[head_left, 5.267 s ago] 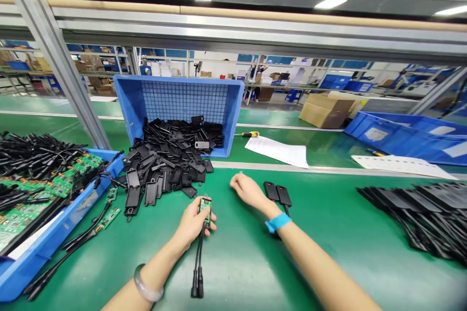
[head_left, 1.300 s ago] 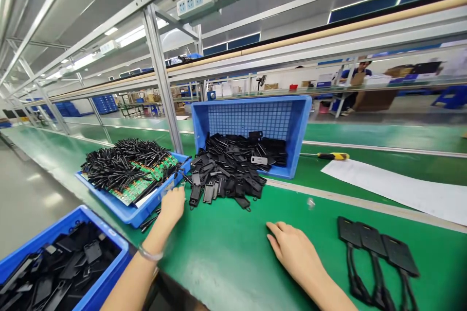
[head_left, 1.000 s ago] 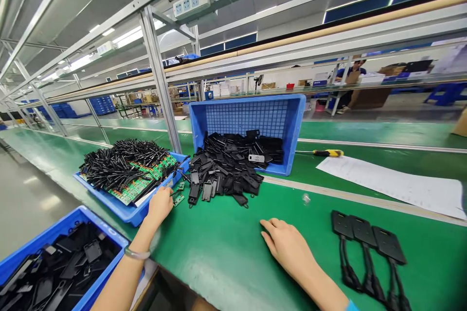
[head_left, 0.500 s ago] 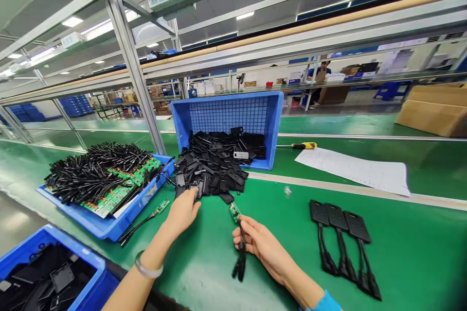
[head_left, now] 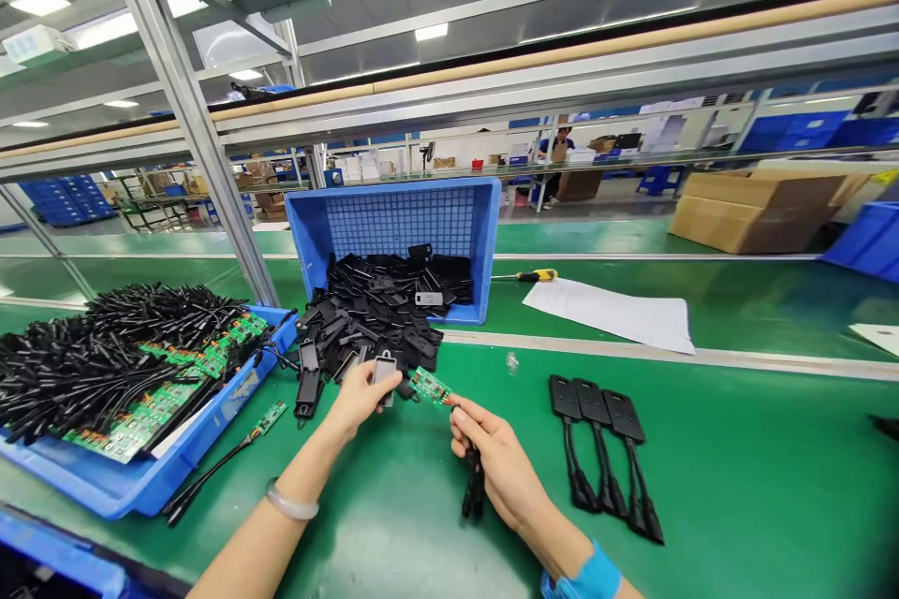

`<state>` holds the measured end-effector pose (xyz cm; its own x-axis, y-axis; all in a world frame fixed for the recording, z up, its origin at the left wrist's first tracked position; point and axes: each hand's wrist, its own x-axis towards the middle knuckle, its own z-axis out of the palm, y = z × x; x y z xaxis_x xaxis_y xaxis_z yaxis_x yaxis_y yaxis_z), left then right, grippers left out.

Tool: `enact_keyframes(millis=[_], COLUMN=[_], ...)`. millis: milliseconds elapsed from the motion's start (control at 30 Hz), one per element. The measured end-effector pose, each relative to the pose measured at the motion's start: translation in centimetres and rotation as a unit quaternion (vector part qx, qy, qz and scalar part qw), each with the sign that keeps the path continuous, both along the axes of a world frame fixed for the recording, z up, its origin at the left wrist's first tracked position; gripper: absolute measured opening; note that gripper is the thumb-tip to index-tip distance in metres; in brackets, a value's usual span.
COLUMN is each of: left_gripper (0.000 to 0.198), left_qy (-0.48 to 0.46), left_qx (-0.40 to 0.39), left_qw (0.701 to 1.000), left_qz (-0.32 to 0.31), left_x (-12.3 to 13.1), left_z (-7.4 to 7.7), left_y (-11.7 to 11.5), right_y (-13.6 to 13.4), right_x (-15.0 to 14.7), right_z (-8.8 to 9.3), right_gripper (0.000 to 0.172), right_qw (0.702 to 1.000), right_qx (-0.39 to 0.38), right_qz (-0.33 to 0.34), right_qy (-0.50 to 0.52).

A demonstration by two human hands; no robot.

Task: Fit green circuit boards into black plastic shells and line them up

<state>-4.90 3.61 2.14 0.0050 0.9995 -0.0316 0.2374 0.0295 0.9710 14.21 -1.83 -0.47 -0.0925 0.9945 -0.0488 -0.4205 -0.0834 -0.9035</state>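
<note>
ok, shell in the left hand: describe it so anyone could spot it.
Find the blue crate spilling black shells onto the belt. At the pile's near edge the left hand pinches one shell. It alone is lifted off the pile, showing a grey face, close to the green board in the right hand.

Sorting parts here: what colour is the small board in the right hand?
The board is green; head view.

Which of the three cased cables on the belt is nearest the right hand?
The leftmost cased cable, closest to the right hand; the middle one and rightmost one lie farther away.
</note>
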Motion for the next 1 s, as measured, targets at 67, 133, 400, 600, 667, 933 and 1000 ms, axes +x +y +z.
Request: enact_keyframes(millis=[67,133,400,600,667,933,1000], left_gripper=[0.036,0.039,0.045,0.053,0.049,0.048,0.050], left_qy=[-0.132,-0.220,-0.283,-0.308,-0.311,-0.303,-0.302], left_qx=[-0.087,-0.139,-0.077,-0.052,-0.051,-0.017,-0.017], left_qw=[0.987,0.965,0.949,0.944,0.942,0.947,0.945], left_qz=[-0.031,-0.039,-0.114,-0.111,-0.118,-0.108,-0.120], left_x=[1.5,2.5,2.8,3.1,3.1,3.0,3.0], left_z=[-0.9,-1.8,-2.4,-1.9,-1.9,-2.3,-2.2], left_y=[0.0,-0.2,-1.9,-2.5,-2.6,-2.6,-2.7], right_y=[0.2,0.4,0.4,0.3,0.3,-0.1,-0.2], right_x=[0.2,0.3,-0.1,-0.1,0.0,0.0,-0.2], right_z=[0.0,-0.2,-1.0,-0.8,-0.5,0.2,0.1], right_gripper=[0.059,0.062,0.051,0.051,0.050,0.046,0.046], right_qw=[1.000,0.998,0.993,0.993,0.995,0.999,0.999], right_qx=[-0.012,-0.041,-0.103,-0.107,-0.098,-0.032,-0.036], right_qz=[-0.022,-0.036,-0.026,-0.013,-0.017,-0.018,-0.011], right_qy=[0.004,0.015,0.055,0.042,0.031,-0.025,-0.029])
